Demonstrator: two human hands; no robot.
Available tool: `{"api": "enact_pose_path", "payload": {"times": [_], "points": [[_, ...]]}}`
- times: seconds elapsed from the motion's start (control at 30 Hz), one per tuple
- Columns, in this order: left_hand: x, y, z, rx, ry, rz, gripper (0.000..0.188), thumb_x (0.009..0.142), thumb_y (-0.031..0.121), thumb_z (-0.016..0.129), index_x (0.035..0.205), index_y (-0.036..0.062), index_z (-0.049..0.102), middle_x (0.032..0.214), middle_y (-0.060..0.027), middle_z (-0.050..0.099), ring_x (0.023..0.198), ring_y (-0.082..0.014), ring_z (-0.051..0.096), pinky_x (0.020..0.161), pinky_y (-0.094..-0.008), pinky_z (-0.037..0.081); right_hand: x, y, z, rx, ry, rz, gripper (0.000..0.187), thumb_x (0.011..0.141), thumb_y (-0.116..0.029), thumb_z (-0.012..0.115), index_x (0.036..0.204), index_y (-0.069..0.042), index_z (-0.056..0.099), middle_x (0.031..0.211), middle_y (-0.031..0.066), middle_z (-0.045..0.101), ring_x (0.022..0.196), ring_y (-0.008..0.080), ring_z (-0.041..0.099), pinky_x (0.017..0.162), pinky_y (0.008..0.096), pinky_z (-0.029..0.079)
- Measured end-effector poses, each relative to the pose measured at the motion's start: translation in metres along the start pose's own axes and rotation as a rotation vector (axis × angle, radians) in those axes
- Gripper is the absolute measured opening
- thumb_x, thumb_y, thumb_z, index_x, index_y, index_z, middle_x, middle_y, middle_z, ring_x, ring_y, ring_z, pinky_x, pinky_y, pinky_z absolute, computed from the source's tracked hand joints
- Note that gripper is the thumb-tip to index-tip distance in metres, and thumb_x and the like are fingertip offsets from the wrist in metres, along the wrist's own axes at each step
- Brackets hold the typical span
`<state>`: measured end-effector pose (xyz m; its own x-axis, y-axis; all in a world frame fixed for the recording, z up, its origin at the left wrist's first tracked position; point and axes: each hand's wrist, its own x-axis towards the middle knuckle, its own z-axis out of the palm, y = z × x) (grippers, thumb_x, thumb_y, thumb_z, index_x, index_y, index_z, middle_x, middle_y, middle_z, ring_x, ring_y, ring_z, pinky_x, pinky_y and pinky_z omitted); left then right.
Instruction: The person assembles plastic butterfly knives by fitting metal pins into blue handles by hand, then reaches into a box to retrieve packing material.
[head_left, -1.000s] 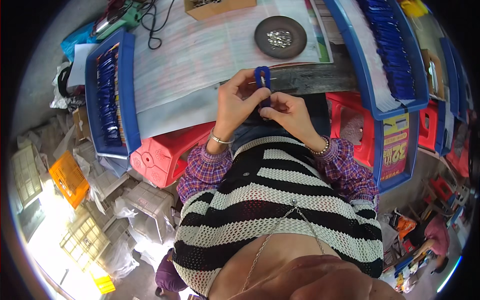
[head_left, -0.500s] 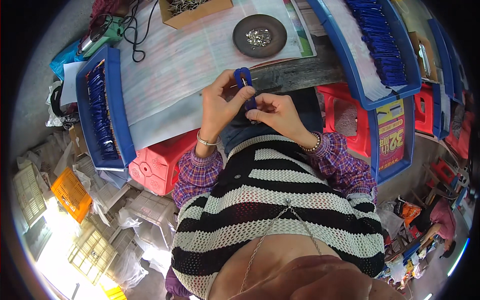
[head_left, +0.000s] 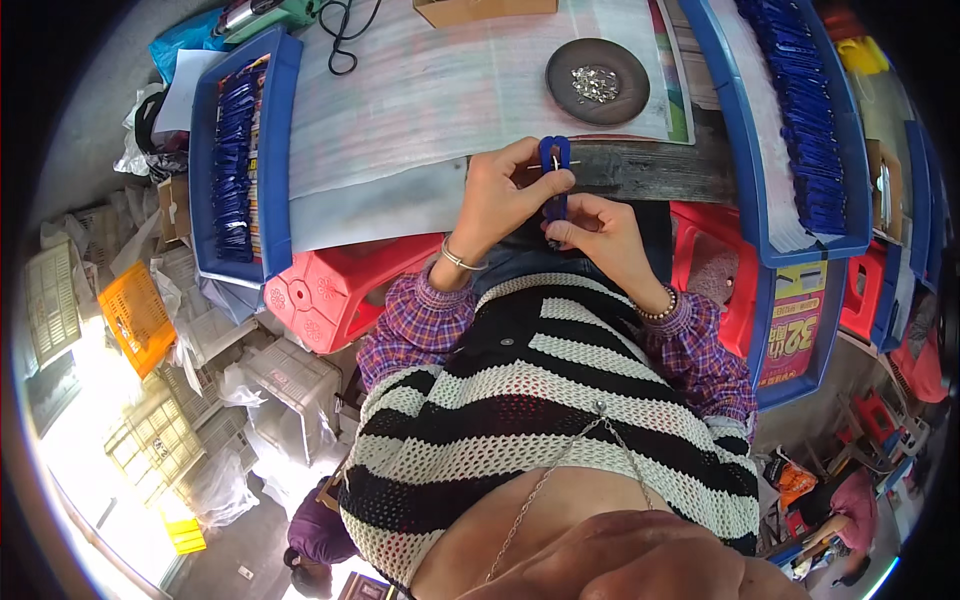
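Between my hands, just off the near edge of the table, is a slim blue plastic piece [head_left: 556, 150] with a rounded, loop-like top and a thin metal pin across it. Its exact kind does not show. Thumb and fingers of my left hand [head_left: 500, 200] pinch its upper part. The lower end is gripped by my right hand [head_left: 600, 238], whose fingers partly hide it. Beyond my hands, a round dark dish [head_left: 632, 102] on the table holds small shiny metal parts [head_left: 594, 84].
Blue trays with rows of blue pieces flank me: one left [head_left: 277, 150], one right [head_left: 845, 130]. A cardboard box [head_left: 485, 10] and black cord [head_left: 340, 45] lie at the back. Red stools [head_left: 330, 285] stand under the table. Another person [head_left: 320, 530] is at lower left.
The view has shifted, so the table, dish and my hands sit farther right in the picture. Both hands keep nearly the same hold on the blue piece. A person has come into view at lower left.
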<state>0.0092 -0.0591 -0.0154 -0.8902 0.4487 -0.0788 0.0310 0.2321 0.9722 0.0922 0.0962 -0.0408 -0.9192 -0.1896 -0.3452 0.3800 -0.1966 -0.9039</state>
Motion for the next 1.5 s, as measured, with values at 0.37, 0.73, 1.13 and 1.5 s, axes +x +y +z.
{"api": "enact_pose_path", "payload": {"times": [0.37,0.73,1.13,1.5], "points": [[-0.003,0.004,-0.004,-0.109,-0.018,-0.098,0.031,0.08,0.008,0.071,0.107,-0.0024,0.061,0.082,-0.0026,0.065,0.074,-0.0048,0.056,0.065,-0.0212,0.049,0.002,-0.013,0.003,0.105,-0.05,0.071,0.018,0.082,-0.005,0.067,0.098,0.003,0.063,0.087,0.0068,0.067,0.077,0.0115,0.063,0.066,0.0228,0.052],[-0.015,0.001,0.001,-0.195,0.025,-0.027,0.043,0.08,-0.003,0.065,0.121,-0.0035,0.053,0.094,-0.0081,0.066,0.083,-0.0109,0.062,0.075,-0.0246,0.052,-0.002,-0.013,0.003,0.135,0.023,0.037,0.016,0.08,-0.003,0.07,0.093,0.002,0.064,0.079,0.0035,0.064,0.066,0.0083,0.059,0.058,0.021,0.05],[-0.005,0.006,-0.004,-0.081,0.013,-0.046,0.021,0.08,0.006,0.07,0.097,-0.0029,0.063,0.081,-0.0023,0.063,0.072,-0.0075,0.058,0.065,-0.0213,0.05,-0.001,-0.003,0.011,-0.069,0.06,-0.147,0.014,0.079,-0.005,0.07,0.084,0.002,0.059,0.074,0.0003,0.058,0.06,0.0058,0.055,0.052,0.0186,0.044],[-0.005,0.004,-0.007,0.098,-0.028,-0.091,0.021,0.083,0.017,0.07,0.091,-0.0015,0.064,0.072,0.0011,0.061,0.065,-0.003,0.053,0.056,-0.0184,0.045,0.0,-0.002,0.008,-0.103,0.024,-0.122,0.013,0.08,-0.005,0.07,0.089,0.0,0.063,0.075,0.0023,0.063,0.064,0.0066,0.058,0.055,0.0184,0.046]]}}
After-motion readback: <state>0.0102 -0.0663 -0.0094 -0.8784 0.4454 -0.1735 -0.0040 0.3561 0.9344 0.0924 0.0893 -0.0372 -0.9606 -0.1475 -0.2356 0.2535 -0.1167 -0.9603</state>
